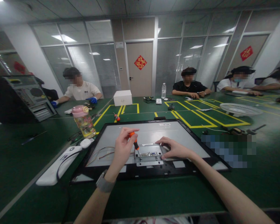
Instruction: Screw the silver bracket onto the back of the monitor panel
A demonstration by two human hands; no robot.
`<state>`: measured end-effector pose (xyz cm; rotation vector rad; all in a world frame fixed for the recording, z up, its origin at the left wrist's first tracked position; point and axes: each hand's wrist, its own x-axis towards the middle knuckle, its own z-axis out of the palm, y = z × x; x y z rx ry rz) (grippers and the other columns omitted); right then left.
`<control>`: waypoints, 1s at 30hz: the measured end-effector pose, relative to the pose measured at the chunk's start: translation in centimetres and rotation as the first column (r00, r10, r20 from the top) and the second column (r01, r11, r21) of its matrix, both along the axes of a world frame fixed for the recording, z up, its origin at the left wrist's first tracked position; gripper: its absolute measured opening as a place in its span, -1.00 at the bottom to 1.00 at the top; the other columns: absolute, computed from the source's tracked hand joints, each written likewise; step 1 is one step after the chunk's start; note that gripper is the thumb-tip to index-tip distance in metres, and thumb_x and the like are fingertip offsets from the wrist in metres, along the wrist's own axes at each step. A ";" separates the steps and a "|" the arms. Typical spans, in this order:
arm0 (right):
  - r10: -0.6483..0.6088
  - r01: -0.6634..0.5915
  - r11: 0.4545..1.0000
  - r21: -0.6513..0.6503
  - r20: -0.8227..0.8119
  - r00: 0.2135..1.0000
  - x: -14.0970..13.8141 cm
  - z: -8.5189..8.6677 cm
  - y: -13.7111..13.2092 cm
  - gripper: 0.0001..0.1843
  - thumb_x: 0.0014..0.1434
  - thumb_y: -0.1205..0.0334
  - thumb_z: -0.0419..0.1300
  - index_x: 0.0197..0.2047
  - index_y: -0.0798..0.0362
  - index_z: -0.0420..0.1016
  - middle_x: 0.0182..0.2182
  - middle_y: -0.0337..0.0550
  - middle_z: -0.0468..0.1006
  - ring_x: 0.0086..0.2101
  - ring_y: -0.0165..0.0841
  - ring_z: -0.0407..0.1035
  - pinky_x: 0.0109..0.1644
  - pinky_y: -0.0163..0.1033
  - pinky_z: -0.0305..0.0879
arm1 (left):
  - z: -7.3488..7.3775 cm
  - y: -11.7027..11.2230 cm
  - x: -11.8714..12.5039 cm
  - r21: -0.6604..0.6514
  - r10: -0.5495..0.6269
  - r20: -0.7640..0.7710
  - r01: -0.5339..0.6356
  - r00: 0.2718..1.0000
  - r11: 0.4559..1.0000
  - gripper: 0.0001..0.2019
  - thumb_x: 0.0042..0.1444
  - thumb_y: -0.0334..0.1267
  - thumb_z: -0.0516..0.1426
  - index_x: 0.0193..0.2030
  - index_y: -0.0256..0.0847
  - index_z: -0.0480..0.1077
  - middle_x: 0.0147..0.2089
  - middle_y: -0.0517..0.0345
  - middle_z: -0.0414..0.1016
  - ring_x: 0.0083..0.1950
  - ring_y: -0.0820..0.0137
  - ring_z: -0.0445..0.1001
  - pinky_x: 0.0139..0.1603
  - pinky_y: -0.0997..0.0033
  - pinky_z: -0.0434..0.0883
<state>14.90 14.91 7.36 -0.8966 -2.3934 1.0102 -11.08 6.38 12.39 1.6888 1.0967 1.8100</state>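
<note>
In front of me a monitor panel [177, 133] with a black frame lies flat, its grey metal back facing up. A metal bracket [149, 163] with a row of connector ports sits near its front edge. My left hand [124, 144] pinches the orange and black handle of a screwdriver [135, 143], whose tip points down at the bracket's left part. My right hand [175, 147] rests at the bracket's right side, thumb and fingers curved around its edge. Thin cables [102, 153] run across the panel to the left of the bracket.
Left of the panel lie a white power strip [59, 166] and a pink-lidded bottle [84, 121]. Beyond stand a white box [123, 98] and a red tool [117, 117]. A computer case [25, 98] is far left, a white round grille [240, 109] right. Several people sit across the table.
</note>
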 end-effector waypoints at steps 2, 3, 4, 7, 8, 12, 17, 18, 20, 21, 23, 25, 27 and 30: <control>-0.003 0.003 1.000 0.004 -0.001 1.000 0.0 0.0 0.0 -0.29 -0.06 -0.04 0.45 0.14 -0.02 0.47 0.01 -0.07 0.40 0.00 -0.14 0.35 0.12 -0.04 0.28 | -0.2 0.1 0.0 -0.058 -0.065 0.067 0.069 0.996 0.996 -0.72 0.19 -0.11 0.17 -0.06 -0.21 0.53 -0.23 0.10 0.45 -0.24 0.39 0.46 -0.17 0.41 0.44; -0.005 0.005 1.000 0.005 -0.004 1.000 0.0 0.0 0.0 -0.30 -0.07 -0.04 0.45 0.14 -0.02 0.47 0.00 -0.07 0.40 0.00 -0.14 0.35 0.12 -0.03 0.28 | -0.3 0.2 0.1 -0.089 -0.099 0.108 0.108 0.989 0.990 -0.68 0.23 -0.09 0.14 0.00 -0.22 0.50 -0.19 0.07 0.48 -0.21 0.37 0.48 -0.15 0.38 0.45; -0.006 0.006 1.000 0.006 -0.007 1.000 0.0 0.0 0.0 -0.30 -0.07 -0.04 0.46 0.14 -0.03 0.47 0.00 -0.07 0.40 0.00 -0.14 0.35 0.12 -0.03 0.28 | -0.4 0.2 0.0 -0.110 -0.125 0.136 0.141 0.983 0.984 -0.66 0.25 -0.07 0.11 0.04 -0.23 0.48 -0.16 0.04 0.50 -0.20 0.36 0.50 -0.13 0.36 0.46; -0.003 0.003 1.000 0.001 -0.012 1.000 0.0 0.1 -0.1 -0.29 -0.07 -0.04 0.46 0.14 -0.03 0.47 0.00 -0.07 0.40 0.00 -0.13 0.35 0.12 -0.03 0.29 | -0.3 0.2 -0.3 -0.102 -0.128 0.020 0.129 0.992 0.986 -0.68 0.19 -0.11 0.17 0.03 -0.20 0.49 -0.15 0.06 0.49 -0.19 0.37 0.49 -0.13 0.38 0.48; -0.003 0.003 1.000 0.000 -0.012 1.000 0.0 0.1 -0.1 -0.29 -0.07 -0.04 0.46 0.14 -0.03 0.47 0.00 -0.07 0.40 0.00 -0.14 0.35 0.12 -0.04 0.29 | -0.1 0.1 -0.5 -0.093 -0.115 -0.059 0.109 0.992 0.990 -0.69 0.14 -0.16 0.22 0.01 -0.18 0.50 -0.17 0.09 0.49 -0.19 0.38 0.49 -0.14 0.40 0.48; -0.005 0.005 1.000 0.007 -0.013 1.000 0.0 0.1 -0.1 -0.31 -0.06 -0.02 0.45 0.14 -0.05 0.47 0.00 -0.08 0.40 0.01 -0.15 0.35 0.12 -0.05 0.29 | 1.2 -0.3 -1.7 -0.101 -0.085 -0.173 0.068 0.981 0.993 -0.66 0.08 -0.22 0.25 0.02 -0.15 0.47 -0.25 0.18 0.50 -0.25 0.39 0.53 -0.14 0.36 0.54; 0.007 -0.006 1.000 0.012 -0.018 1.000 0.1 0.1 0.0 -0.31 -0.06 -0.03 0.46 0.14 -0.04 0.47 0.00 -0.08 0.41 0.00 -0.14 0.35 0.11 -0.05 0.29 | 1.4 0.2 -1.8 -0.039 0.032 0.187 -0.025 0.982 0.999 -0.56 0.10 -0.08 0.25 0.08 -0.16 0.30 -0.16 0.15 0.45 -0.34 0.37 0.60 -0.30 0.29 0.61; 0.009 -0.009 1.000 0.011 -0.021 1.000 0.1 0.1 0.0 -0.31 -0.06 -0.03 0.46 0.14 -0.04 0.47 -0.01 -0.09 0.42 0.00 -0.14 0.36 0.11 -0.05 0.30 | 1.0 0.4 -1.4 -0.062 0.038 0.209 -0.026 0.977 0.998 -0.55 0.08 -0.09 0.27 0.05 -0.16 0.28 -0.17 0.16 0.44 -0.34 0.37 0.60 -0.32 0.31 0.61; 0.011 -0.011 1.000 0.011 -0.024 1.000 0.1 0.0 0.1 -0.30 -0.06 -0.05 0.46 0.14 -0.05 0.47 -0.01 -0.09 0.42 0.00 -0.14 0.36 0.10 -0.06 0.30 | 0.2 0.8 -0.3 -0.086 0.038 0.236 -0.019 0.971 0.996 -0.57 0.05 -0.10 0.29 -0.02 -0.17 0.27 -0.23 0.22 0.40 -0.36 0.38 0.60 -0.35 0.34 0.61; 0.011 -0.011 1.000 0.011 -0.023 1.000 0.1 0.0 0.1 -0.30 -0.06 -0.05 0.45 0.14 -0.05 0.46 -0.01 -0.09 0.42 0.00 -0.14 0.36 0.10 -0.06 0.30 | -0.3 0.9 0.3 -0.097 0.021 0.238 0.002 0.971 0.995 -0.58 0.04 -0.10 0.29 -0.03 -0.17 0.27 -0.23 0.23 0.39 -0.35 0.38 0.60 -0.35 0.34 0.61; 0.010 -0.010 1.000 0.011 -0.021 1.000 0.0 -0.1 0.1 -0.29 -0.06 -0.06 0.45 0.15 -0.05 0.46 -0.01 -0.09 0.41 0.00 -0.14 0.36 0.11 -0.06 0.30 | -1.1 1.1 1.3 -0.111 -0.013 0.241 0.041 0.971 0.993 -0.60 0.04 -0.12 0.29 -0.05 -0.16 0.27 -0.23 0.25 0.37 -0.34 0.39 0.60 -0.33 0.33 0.62; 0.009 -0.009 1.000 0.011 -0.024 1.000 0.0 -0.1 0.1 -0.28 -0.06 -0.06 0.45 0.15 -0.03 0.47 0.00 -0.08 0.41 0.00 -0.14 0.36 0.12 -0.06 0.29 | -1.7 1.3 2.0 -0.133 -0.050 0.234 0.083 0.971 0.988 -0.61 0.05 -0.14 0.28 -0.04 -0.15 0.27 -0.23 0.27 0.35 -0.33 0.39 0.60 -0.33 0.34 0.62; 0.005 -0.005 1.000 0.010 -0.028 1.000 0.0 -0.2 0.1 -0.27 -0.07 -0.05 0.46 0.15 -0.01 0.47 0.00 -0.07 0.41 0.00 -0.14 0.35 0.11 -0.07 0.29 | -2.0 1.3 2.3 -0.149 -0.062 0.230 0.098 0.971 0.984 -0.61 0.05 -0.15 0.28 -0.04 -0.15 0.27 -0.25 0.28 0.34 -0.32 0.39 0.59 -0.35 0.36 0.61; 0.003 -0.003 1.000 0.008 -0.032 0.999 0.0 -0.4 0.2 -0.27 -0.08 -0.06 0.46 0.14 -0.01 0.47 -0.02 -0.08 0.41 -0.01 -0.14 0.36 0.09 -0.08 0.30 | -2.3 1.4 2.6 -0.167 -0.073 0.227 0.112 0.971 0.980 -0.62 0.05 -0.16 0.28 -0.04 -0.15 0.27 -0.26 0.29 0.34 -0.32 0.39 0.59 -0.36 0.36 0.61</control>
